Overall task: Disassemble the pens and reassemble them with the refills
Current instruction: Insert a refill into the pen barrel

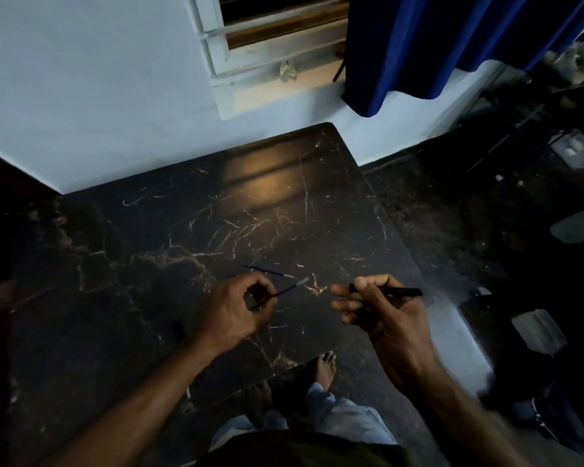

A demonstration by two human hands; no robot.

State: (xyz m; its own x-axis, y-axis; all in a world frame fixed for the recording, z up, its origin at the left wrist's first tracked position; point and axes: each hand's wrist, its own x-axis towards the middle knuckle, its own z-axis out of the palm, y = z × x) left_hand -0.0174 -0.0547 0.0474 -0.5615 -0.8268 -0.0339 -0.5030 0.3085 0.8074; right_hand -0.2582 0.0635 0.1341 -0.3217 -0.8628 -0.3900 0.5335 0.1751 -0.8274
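While your left hand (230,308) pinches a thin blue refill (289,290) between thumb and curled fingers, its pale tip points toward the upper right, over the dark marble table (142,230) at the lower centre of the frame. Your right hand (385,320), to the right of it, grips a black pen barrel (403,292) with fingers curled round it; the barrel lies roughly level, one end sticking out toward the table's right edge. Your hands are near each other but apart, and the refill's tip does not touch the barrel. A second refill (268,271) lies flat on the table just above your left hand. At the upper right a blue curtain (452,45) hangs beside a window (267,32). Your bare foot (326,364) shows below the table's near edge.
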